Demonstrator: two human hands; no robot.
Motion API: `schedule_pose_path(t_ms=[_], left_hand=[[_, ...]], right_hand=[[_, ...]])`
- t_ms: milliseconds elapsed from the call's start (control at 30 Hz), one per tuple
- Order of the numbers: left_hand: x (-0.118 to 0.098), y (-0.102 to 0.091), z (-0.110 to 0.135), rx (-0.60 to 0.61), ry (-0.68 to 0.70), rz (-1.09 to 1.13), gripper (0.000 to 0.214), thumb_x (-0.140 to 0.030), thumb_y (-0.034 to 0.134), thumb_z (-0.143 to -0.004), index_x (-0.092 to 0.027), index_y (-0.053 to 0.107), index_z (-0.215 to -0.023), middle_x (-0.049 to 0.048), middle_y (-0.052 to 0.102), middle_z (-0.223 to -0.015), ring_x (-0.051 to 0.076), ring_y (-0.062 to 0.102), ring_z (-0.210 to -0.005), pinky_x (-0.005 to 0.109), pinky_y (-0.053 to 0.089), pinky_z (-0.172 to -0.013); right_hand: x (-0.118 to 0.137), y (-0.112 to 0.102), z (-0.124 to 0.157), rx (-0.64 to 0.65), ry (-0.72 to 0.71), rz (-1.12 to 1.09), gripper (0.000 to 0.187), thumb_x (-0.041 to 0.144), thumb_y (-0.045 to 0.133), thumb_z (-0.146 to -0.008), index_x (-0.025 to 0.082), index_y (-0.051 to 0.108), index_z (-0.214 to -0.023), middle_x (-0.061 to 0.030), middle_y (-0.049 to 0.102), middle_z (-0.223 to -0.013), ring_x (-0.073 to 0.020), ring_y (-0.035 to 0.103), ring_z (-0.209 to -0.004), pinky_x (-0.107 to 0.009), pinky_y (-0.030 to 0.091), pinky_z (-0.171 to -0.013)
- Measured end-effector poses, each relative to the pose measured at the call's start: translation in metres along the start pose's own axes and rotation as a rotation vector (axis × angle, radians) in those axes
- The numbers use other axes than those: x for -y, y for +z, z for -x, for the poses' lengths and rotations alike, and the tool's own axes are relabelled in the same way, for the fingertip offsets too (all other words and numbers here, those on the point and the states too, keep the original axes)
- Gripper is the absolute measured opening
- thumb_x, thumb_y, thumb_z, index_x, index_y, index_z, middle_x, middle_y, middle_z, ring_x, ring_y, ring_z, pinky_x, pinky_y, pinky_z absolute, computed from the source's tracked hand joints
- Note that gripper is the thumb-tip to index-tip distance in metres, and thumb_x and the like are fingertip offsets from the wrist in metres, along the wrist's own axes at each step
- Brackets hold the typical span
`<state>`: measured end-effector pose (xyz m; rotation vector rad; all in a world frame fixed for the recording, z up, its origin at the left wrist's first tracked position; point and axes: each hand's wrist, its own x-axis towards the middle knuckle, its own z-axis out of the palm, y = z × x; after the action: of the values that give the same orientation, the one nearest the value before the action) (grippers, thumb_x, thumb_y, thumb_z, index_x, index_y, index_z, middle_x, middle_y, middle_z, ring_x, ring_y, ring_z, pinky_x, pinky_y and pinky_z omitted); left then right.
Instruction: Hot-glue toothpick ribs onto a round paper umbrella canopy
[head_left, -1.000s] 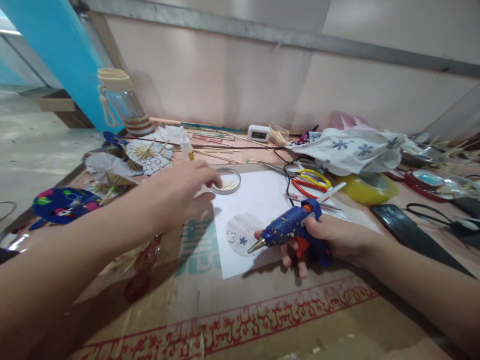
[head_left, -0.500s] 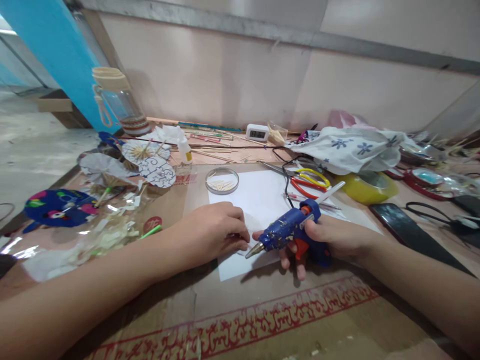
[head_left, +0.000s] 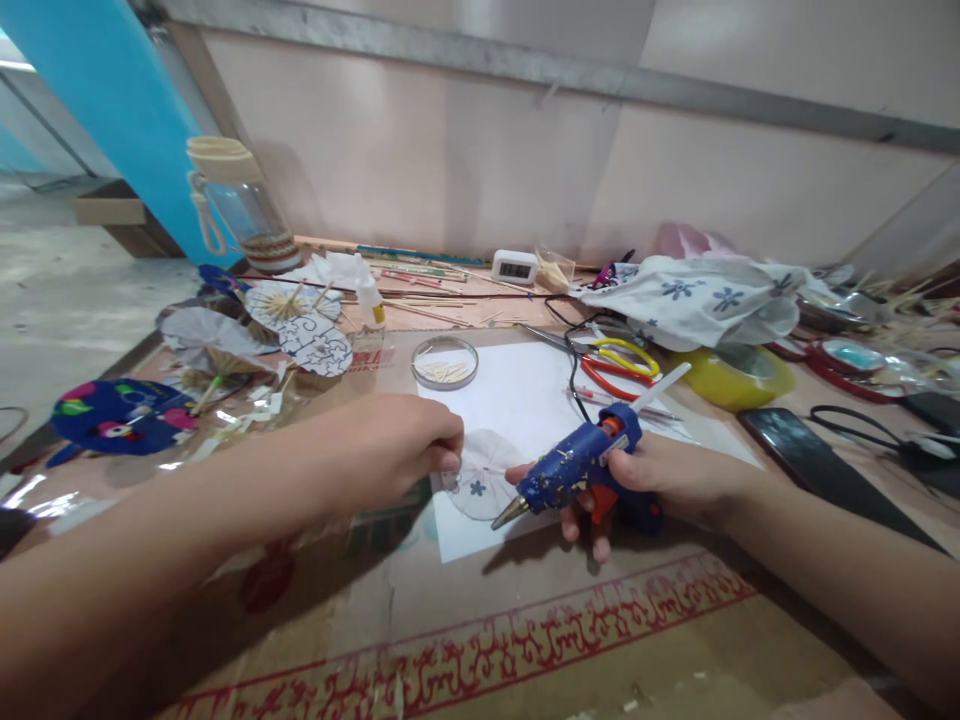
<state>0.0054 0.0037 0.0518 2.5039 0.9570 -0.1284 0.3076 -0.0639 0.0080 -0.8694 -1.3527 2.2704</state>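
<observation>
On my distant screen, the right hand (head_left: 671, 468) wraps its fingers around the glue gun (head_left: 562, 465), at three o'clock of the paper disc (head_left: 480, 505). At ten o'clock, the left hand (head_left: 409, 440) curls inward; whether it pinches something, I cannot tell. At eleven o'clock, a round dish (head_left: 450, 385) contains thin sticks (head_left: 444, 372).

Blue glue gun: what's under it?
Under the glue gun, the right hand and white paper show, and the patterned disc at its nozzle. Gun and hand cover some paper and part of the disc's edge; what lies there can't be seen.
</observation>
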Motion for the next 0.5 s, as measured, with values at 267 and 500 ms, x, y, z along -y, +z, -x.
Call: schedule_pose_path(t_ms=[267,500], left_hand=[[0.024,-0.028,0.017,-0.125,-0.233,-0.330,0.023,-0.032,0.060,-0.089,-0.024,0.056,-0.068,0.0001,0.060,-0.061,0.015,0.049,-0.050,0.031,0.028,-0.052],[0.044,-0.036,0.034,-0.299,-0.124,-0.335,0.045,-0.045,0.054,-0.102,-0.021,0.060,-0.065,0.0019,0.058,-0.064,0.015,0.047,-0.055,0.032,0.033,-0.059]], right_hand=[[-0.002,-0.001,-0.001,-0.001,-0.024,0.037,0.068,0.075,0.073,-0.086,0.011,0.074,-0.110,-0.0142,0.078,-0.094,-0.0241,0.077,-0.083,-0.037,0.065,-0.074],[-0.003,0.001,0.000,-0.037,-0.003,0.006,0.073,0.075,0.076,-0.083,0.009,0.073,-0.116,-0.0122,0.076,-0.092,-0.0240,0.077,-0.084,-0.038,0.066,-0.075]])
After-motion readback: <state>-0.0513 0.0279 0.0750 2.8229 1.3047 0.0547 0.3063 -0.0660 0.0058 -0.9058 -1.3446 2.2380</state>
